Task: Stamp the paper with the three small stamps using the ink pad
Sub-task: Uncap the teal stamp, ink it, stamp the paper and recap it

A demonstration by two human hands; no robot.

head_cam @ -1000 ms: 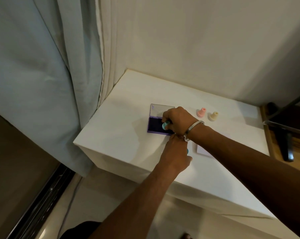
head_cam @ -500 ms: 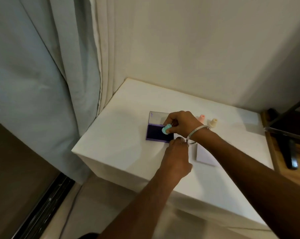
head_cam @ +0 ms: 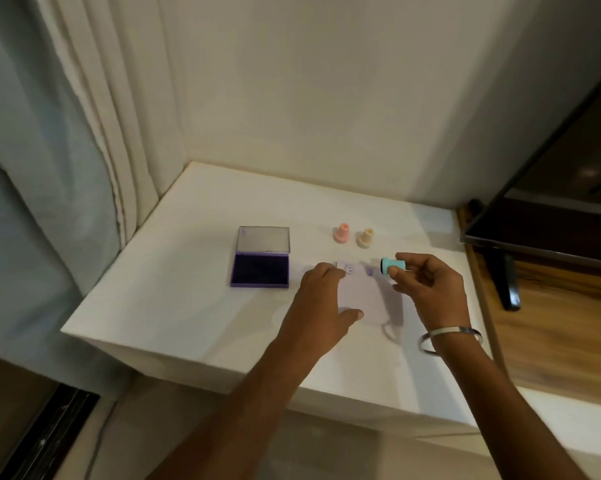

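On the white table (head_cam: 174, 306), the open ink pad (head_cam: 260, 270) is lying left of centre, the left hand (head_cam: 318, 306) is pressing flat on the paper (head_cam: 363, 296), and the right hand (head_cam: 427, 289) is pinching the teal stamp (head_cam: 392, 265) sideways above the paper's far right corner.

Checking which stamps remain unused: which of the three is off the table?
The teal stamp, held sideways in the right hand; the pink stamp and yellow stamp stand upright.

I count three small stamps — a teal stamp (head_cam: 392, 266) pinched in my right hand (head_cam: 429, 289), a pink stamp (head_cam: 341, 233) and a beige stamp (head_cam: 365, 238) standing on the table (head_cam: 174, 289). One ink pad (head_cam: 261, 270), lid open. One paper (head_cam: 365, 296) — two inked marks on it.
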